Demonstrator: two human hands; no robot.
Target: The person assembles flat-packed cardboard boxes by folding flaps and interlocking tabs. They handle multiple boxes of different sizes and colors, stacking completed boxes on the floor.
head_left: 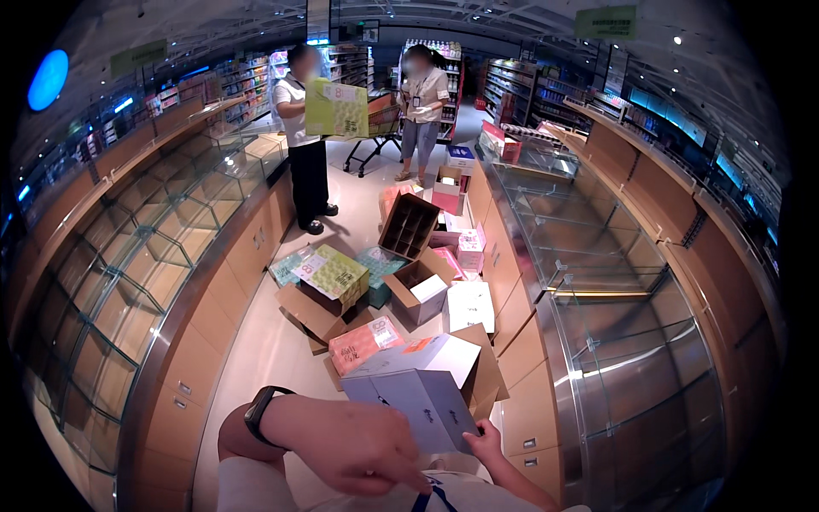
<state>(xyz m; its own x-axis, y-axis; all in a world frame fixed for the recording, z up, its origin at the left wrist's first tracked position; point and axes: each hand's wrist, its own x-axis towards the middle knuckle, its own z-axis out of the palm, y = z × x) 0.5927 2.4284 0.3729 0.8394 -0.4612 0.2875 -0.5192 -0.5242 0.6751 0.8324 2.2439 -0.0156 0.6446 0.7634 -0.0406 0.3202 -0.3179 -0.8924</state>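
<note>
My right hand (486, 445) grips the right edge of a pale lilac carton (414, 405) standing tilted in front of me, its brown flaps spread. My left hand (367, 448), with a dark band on the wrist, is bent over the near side of that carton. Its fingers are curled, and the fingertips meet a blue lanyard (437, 497) hanging against my light clothing; the thumb is hidden. Just beyond lies a pink patterned box (365, 344). A green patterned box (333, 277) sits over an open brown carton (300, 314).
Open cartons lie along the aisle, including a divided brown one (409, 224) and a white one (469, 305). Glass-topped counters line the left (128, 299) and right (614, 341). Ahead, one person (300, 145) holds a green box (337, 109); another (422, 98) stands by a shopping cart (375, 128).
</note>
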